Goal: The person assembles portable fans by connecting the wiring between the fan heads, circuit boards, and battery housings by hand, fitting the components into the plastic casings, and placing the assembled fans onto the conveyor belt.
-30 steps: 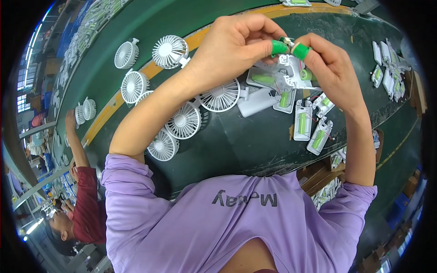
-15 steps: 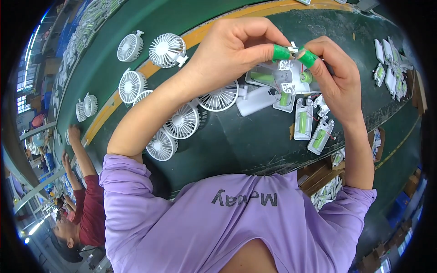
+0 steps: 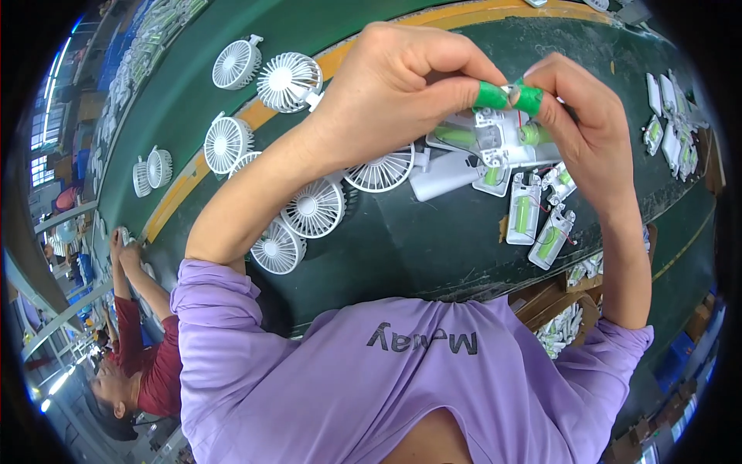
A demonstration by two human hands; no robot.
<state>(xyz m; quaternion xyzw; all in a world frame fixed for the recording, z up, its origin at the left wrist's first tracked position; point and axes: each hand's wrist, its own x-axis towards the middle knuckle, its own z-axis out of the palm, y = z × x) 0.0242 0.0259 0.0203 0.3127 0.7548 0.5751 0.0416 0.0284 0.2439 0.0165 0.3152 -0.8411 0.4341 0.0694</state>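
Observation:
My left hand [image 3: 410, 81] and my right hand [image 3: 587, 120] meet fingertip to fingertip above the bench, both closed in a pinch. Green tape wraps each thumb. Between them is a small white plastic part [image 3: 508, 89], mostly covered by the fingers. Directly beneath lie open white fan handle housings [image 3: 495, 139] with green battery cells and thin wires; whether the pinched part is joined to them I cannot tell. A smooth white handle cover [image 3: 444, 176] rests beside these. Two more open housings [image 3: 524, 210] [image 3: 552, 238] lie nearer me.
White caged fan heads [image 3: 313, 207] cluster around my left forearm, with others [image 3: 290, 81] along the yellow strip [image 3: 174, 197]. More housings [image 3: 674, 124] are heaped at far right. Cardboard boxes [image 3: 533, 303] of white parts stand below the bench edge. A red-sleeved person [image 3: 147, 348] works at left.
My fingertips have drawn closer together, covering more of the small white part. At left, the co-worker's hands have come together. The whole view has shifted slightly.

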